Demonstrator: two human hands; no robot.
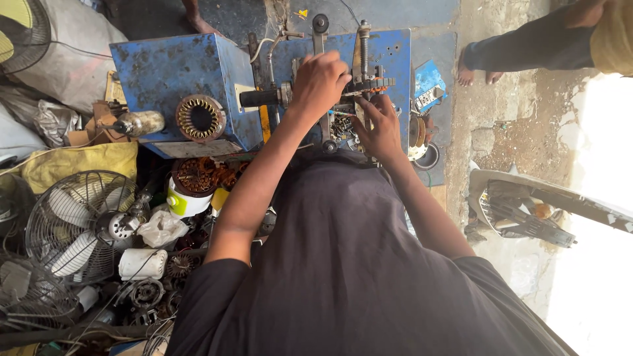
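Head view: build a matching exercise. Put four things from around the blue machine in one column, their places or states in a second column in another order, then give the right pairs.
Things:
1. left hand
2. right hand
3. stator ring
4. table fan

Places or states:
A. lies among clutter at the left edge, in a wire cage
B. closed around the black crank handle
C. sits against the front of the blue box
D. fingers at the coil on the blue machine

Pairs: 1-B, 2-D, 3-C, 4-A

A dark charcoal short-sleeved shirt (356,264) covers the torso; both forearms are bare, with no gloves, watch or rings visible.
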